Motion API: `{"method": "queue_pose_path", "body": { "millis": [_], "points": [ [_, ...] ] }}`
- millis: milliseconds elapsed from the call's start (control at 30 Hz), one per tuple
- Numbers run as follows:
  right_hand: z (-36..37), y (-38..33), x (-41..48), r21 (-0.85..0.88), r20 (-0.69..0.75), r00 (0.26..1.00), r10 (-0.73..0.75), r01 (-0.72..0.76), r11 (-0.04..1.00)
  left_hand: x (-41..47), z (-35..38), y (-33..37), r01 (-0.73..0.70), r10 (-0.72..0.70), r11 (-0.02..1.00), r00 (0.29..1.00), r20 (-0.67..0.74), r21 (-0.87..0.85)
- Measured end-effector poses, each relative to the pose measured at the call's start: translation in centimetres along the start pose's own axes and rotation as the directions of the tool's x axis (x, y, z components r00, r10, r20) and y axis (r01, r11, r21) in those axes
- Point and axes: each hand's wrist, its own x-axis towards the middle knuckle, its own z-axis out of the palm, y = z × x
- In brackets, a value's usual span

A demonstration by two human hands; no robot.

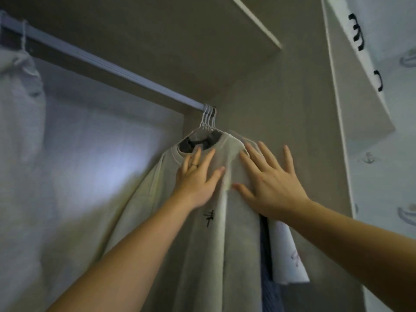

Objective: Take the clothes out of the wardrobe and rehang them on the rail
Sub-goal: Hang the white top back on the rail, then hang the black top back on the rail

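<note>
Both hands lie flat, gripping nothing. The left hand (198,179) (a thin ring on one finger) has straight, slightly spread fingers on the chest of a pale sweatshirt (213,255), just under its collar. The right hand (271,185) presses on the shoulder with its fingers splayed wide. The sweatshirt hangs inside the wardrobe (292,97), at the right end of the rail (101,61), on one of several white hangers (209,119) crowded together. Behind it are a white garment (287,255) and a blue knit (269,282). Another pale garment (18,97) hangs far left. A small black mark (209,217) on the chest is unreadable.
</note>
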Motion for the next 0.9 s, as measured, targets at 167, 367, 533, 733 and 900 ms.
{"method": "queue_pose_path", "body": {
  "millis": [167,367,533,733,900],
  "points": [
    [-2.3,1.8,-9.8,-0.025,0.074,0.996,0.046,-0.044,0.999,-9.1,-0.4,5.1,-0.148,0.148,0.987,0.989,0.003,0.059],
    [-5.4,3.6,-22.5,-0.042,0.181,0.982,0.059,-0.052,0.998,-20.3,1.4,12.9,-0.268,0.262,0.963,0.959,0.106,0.041],
    [-7.8,6.3,-32.8,-0.089,0.320,0.941,0.111,-0.087,0.992,-28.6,4.5,18.6,-0.323,0.312,0.947,0.921,0.233,0.006],
    [-11.8,11.1,-44.1,-0.154,0.434,0.870,0.234,-0.185,0.971,-35.9,10.3,25.9,-0.362,0.383,0.923,0.851,0.359,-0.129],
    [-13.5,15.1,-53.9,-0.275,0.507,0.763,0.401,-0.297,0.914,-41.4,16.7,32.7,-0.352,0.458,0.885,0.772,0.440,-0.304]
  ]
}}
